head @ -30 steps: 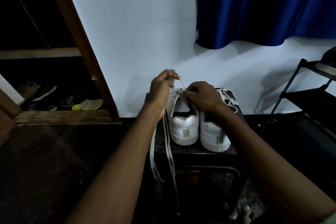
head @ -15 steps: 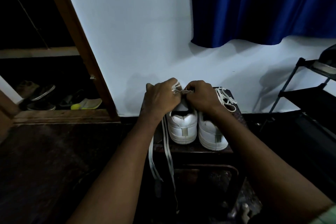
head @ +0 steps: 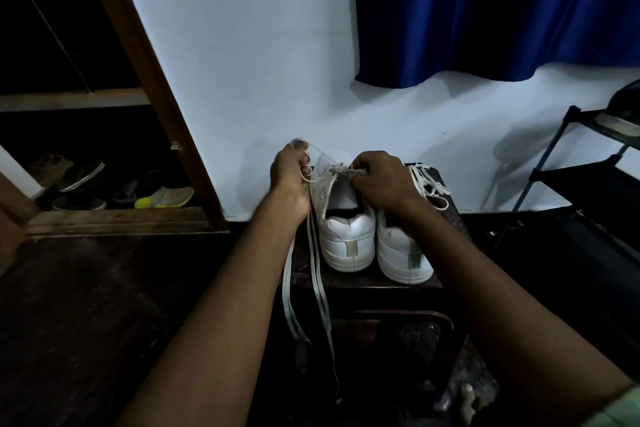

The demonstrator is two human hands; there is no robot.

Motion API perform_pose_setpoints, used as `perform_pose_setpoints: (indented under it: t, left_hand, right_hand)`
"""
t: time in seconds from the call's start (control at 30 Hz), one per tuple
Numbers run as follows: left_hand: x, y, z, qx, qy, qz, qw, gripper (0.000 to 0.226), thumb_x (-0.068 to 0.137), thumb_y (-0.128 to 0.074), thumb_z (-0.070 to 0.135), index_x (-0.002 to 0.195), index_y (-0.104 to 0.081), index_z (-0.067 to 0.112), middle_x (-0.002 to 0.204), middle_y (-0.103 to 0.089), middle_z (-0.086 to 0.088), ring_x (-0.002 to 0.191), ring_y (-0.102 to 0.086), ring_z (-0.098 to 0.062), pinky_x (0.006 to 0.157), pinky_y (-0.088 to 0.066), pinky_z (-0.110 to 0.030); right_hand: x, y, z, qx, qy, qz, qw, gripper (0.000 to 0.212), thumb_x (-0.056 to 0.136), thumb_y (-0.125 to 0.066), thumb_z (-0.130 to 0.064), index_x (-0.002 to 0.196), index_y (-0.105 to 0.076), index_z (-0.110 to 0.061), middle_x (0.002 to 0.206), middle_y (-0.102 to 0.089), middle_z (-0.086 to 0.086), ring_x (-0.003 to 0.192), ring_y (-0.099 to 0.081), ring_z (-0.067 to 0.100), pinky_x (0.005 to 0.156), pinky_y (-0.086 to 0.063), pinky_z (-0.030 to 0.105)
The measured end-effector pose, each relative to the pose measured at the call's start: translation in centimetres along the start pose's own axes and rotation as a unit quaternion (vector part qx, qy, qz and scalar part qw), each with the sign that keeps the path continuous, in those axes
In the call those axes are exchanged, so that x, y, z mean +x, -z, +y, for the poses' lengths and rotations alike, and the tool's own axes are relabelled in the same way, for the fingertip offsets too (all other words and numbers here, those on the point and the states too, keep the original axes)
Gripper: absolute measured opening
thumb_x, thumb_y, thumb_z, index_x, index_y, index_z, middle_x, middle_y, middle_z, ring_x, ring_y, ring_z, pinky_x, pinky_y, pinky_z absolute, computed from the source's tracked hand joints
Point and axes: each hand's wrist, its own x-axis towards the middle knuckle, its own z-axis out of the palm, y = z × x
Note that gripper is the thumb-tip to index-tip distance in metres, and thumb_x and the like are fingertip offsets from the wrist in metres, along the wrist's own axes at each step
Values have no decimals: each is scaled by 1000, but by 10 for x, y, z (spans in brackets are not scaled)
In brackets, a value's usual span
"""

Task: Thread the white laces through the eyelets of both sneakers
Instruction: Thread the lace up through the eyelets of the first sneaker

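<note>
Hands (head: 341,180) pinching flat woven lace (head: 320,288), smooth white sneakers (head: 349,239)

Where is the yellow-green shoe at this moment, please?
In the head view the yellow-green shoe lies far left on the floor of the dark opening, behind the wooden door frame, right of some dark shoes.

White sneakers and laces against dark furniture

Between the hands, the left sneaker (head: 348,239) and, under the right hand, the right sneaker (head: 403,253) are white with grey heel tabs; white laces (head: 320,291) hang below the left hand over a dark brown stool (head: 367,282). Above the right hand hangs a deep blue curtain (head: 495,7) on a pale bluish-white wall (head: 249,55); far left of the left hand lies a yellow-green shoe (head: 166,198).
</note>
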Motion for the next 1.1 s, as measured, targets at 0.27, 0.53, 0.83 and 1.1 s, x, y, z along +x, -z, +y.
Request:
perform_pose_setpoints:
  t: [0.27,0.53,0.83,1.1]
  left_hand:
    - [13,28,-1,423,-51,78,902,23,83,-53,34,87,-69,18,107,-67,-8,99,-63,-32,102,-46,-48]
    - [-2,29,7,655,-177,125,724,30,89,-62,40,101,-71,14,113,-73,-12,108,-67,-37,94,-46,-40]
    - [0,23,-2,746,-303,170,568,47,86,-59,58,110,-70,19,122,-59,-9,118,-52,-29,100,-34,-46]
    - [-13,-3,-8,554,-289,-134,770,26,81,-70,28,106,-72,35,112,-69,8,103,-67,-17,91,-55,-38]
  right_hand:
    - [1,-2,0,-6,2,6,1000,23,84,-61,-20,102,-74,-27,106,-74,3,105,-65,29,93,-49,40]
    - [1,-3,0,-8,-1,6,1000,26,83,-61,-19,104,-74,-27,107,-74,3,105,-65,29,91,-49,39]
    - [0,-2,0,-9,-5,9,1000,25,83,-62,-22,104,-74,-27,105,-74,3,104,-65,29,93,-50,41]
    - [0,-3,-3,-34,0,-3,999,22,91,-57,-31,96,-74,-18,104,-74,9,106,-63,35,95,-47,44]
